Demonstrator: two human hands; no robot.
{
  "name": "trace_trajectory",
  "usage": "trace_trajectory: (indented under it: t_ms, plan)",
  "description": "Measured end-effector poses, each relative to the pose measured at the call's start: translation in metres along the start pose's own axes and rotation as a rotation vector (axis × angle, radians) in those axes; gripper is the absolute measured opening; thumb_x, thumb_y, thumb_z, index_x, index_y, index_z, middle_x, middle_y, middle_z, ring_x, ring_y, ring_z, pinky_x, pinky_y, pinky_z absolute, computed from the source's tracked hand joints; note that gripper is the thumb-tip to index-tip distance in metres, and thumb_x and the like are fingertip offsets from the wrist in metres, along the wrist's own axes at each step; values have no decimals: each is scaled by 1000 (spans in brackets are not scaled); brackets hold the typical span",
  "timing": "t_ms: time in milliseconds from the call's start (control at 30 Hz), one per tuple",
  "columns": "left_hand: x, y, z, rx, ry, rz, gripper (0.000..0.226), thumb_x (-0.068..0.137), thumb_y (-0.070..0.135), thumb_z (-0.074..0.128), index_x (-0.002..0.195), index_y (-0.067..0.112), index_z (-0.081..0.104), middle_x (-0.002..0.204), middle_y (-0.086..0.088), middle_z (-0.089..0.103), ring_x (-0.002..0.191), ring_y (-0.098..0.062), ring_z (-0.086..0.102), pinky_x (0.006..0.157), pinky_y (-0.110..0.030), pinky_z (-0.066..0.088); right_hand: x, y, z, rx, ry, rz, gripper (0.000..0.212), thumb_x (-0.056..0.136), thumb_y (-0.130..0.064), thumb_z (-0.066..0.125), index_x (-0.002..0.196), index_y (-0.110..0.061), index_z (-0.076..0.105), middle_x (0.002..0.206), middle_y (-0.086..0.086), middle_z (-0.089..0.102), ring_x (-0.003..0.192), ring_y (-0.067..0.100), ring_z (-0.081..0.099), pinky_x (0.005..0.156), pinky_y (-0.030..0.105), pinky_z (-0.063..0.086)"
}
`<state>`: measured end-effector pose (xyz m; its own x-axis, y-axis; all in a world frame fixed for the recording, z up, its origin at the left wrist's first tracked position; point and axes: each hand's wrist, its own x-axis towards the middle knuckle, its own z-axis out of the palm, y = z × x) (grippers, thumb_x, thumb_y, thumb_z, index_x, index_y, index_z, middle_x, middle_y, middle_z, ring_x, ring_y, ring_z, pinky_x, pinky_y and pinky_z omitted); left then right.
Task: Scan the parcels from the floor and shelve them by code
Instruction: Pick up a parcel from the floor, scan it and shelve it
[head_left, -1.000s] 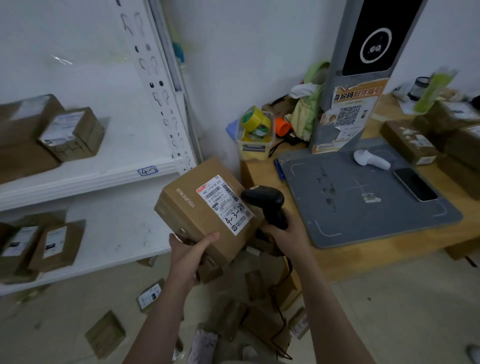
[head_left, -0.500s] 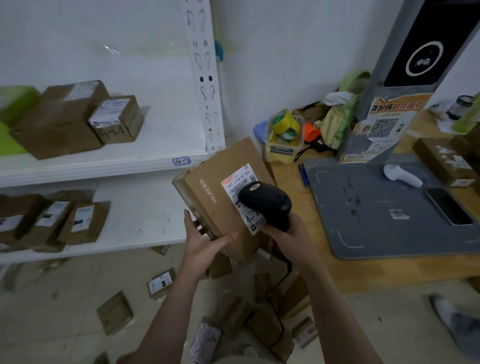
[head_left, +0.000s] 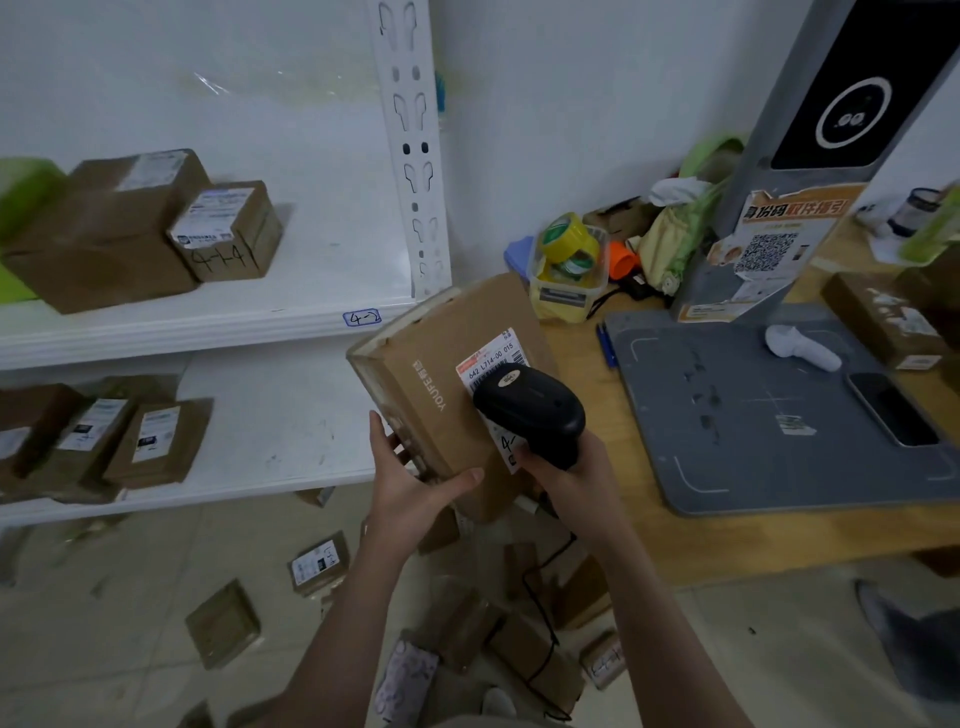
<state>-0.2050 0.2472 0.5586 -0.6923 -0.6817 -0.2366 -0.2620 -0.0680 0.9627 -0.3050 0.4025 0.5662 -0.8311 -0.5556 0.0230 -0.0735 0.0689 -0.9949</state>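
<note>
Fingers (head_left: 384, 441) of the left hand (head_left: 415, 488) are curled round the near end of a box (head_left: 441, 364), with the thumb pressed flat on its top face. The right hand (head_left: 571, 480) is wrapped round the grip of a black scanner (head_left: 530, 410). The scanner's head is held over the box's label (head_left: 493, 358); contact cannot be told.

The box is held in the air, tilted, between shelf and table. It is plain brown card, with edges scuffed pale. "YOUFE" is printed in white along the top. On the label "642 L714-00 015" and barcodes can be read. A handwritten "4-" is seen below the scanner; the rest is hidden. A black cable (head_left: 540, 597) is hung from the scanner.

Below, a floor (head_left: 130, 649) of pale, scuffed tile is strewn with small brown parcels (head_left: 318, 564), some labelled.

At left a white metal shelf (head_left: 208, 332) is seen on two levels, both stocked with brown labelled boxes. A blue-edged tag (head_left: 362, 318) marked "4-" is stuck on the upper lip.

At right a wooden table (head_left: 649, 540) is covered by a grey pad (head_left: 753, 467) marked with corner lines. A white handset (head_left: 800, 347) and a phone (head_left: 891, 410) are laid on it. A tub (head_left: 569, 275) of tape rolls is set at the back corner. Behind the pad a grey kiosk (head_left: 810, 130) is stood, with an orange QR poster (head_left: 774, 244) stuck on. A white wall (head_left: 571, 104) is seen behind.
</note>
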Motion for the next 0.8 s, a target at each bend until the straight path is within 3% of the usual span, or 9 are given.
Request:
trace_trajectory:
  t_ms: [200, 367, 600, 800]
  plan:
    - [1, 2, 6, -10, -28, -13, 146, 52, 23, 92, 159, 31, -7, 155, 1, 34, 138, -19, 40, 110, -50, 44, -2, 5, -1, 1, 56, -6, 3, 91, -5, 67, 94, -4, 66, 80, 10, 68, 75, 23, 66, 64, 29, 49]
    - [0, 6, 9, -11, -52, -12, 147, 49, 27, 91, 159, 31, -7, 157, 1, 32, 135, -14, 39, 112, -49, 42, -3, 2, -3, 24, 82, 5, 16, 91, 1, 64, 94, -14, 66, 77, -8, 70, 71, 3, 65, 60, 17, 49]
    - [0, 10, 8, 8, -62, -6, 149, 48, 30, 90, 159, 31, -10, 159, 0, 28, 144, -22, 34, 113, -48, 39, 0, 3, -5, 4, 100, 20, 25, 91, -2, 65, 107, -21, 63, 98, -4, 71, 90, 2, 68, 70, 18, 54]
    - [3, 6, 7, -5, -52, -14, 150, 48, 30, 91, 158, 32, -10, 159, 0, 29, 143, -22, 36, 113, -49, 40, 2, 6, -6, 23, 92, 3, 24, 91, -3, 65, 111, -16, 64, 99, -3, 73, 95, 10, 69, 75, 25, 58]
